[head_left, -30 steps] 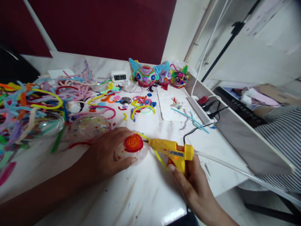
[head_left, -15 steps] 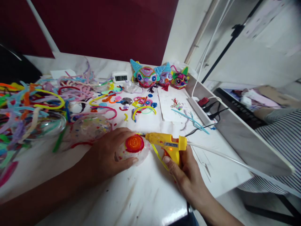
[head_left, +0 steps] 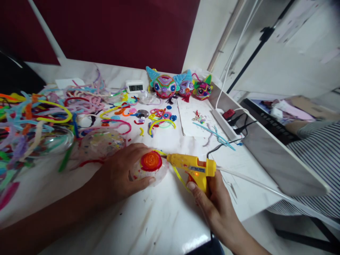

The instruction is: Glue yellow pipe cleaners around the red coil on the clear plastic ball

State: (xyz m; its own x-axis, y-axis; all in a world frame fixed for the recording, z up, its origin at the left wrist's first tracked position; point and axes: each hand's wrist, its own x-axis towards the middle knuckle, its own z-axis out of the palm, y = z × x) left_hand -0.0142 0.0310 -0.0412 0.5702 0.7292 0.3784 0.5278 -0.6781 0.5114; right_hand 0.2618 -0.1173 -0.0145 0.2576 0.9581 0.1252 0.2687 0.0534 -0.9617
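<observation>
Cupping a clear plastic dome (head_left: 155, 174) on the marbled tabletop (head_left: 127, 226) with left hand (head_left: 123, 173); gripping a yellow hot-glue gun (head_left: 188, 163) in right hand (head_left: 216, 202); working between tangled pipe cleaners (head_left: 28, 111) and a power strip (head_left: 225, 125).

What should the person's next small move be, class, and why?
Probably lay a little glue along the spiral's right edge: the right hand holds the glue gun with its tip by that edge, the left hand holds the dome, and the yellow strip trails away from the spiral.
</observation>
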